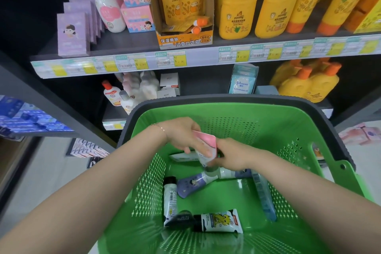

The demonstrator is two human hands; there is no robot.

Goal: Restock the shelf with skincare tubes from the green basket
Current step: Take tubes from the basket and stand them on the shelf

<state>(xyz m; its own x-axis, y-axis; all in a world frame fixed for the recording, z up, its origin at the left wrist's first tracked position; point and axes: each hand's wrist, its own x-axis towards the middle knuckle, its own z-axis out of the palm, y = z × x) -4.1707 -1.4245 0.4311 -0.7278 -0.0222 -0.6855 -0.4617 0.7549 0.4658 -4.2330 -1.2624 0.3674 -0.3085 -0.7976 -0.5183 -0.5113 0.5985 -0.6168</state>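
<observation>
- Your left hand [181, 134] is curling its fingers over the pink tube [207, 141], holding it tilted above the pile, probably to lift it clear.
- Your right hand [233, 154] is pressing against that tube's right side. Its fingers are hiding underneath, so I cannot tell its grip.
- A purple tube [190, 186] and a blue tube [265, 200] are lying loose on the basket [226, 115] floor, nearer you.
- The shelf [127, 44] is waiting far ahead. Yellow bottles [237, 10] are crowding its right, and the basket's far rim is blocking the lower tier.
</observation>
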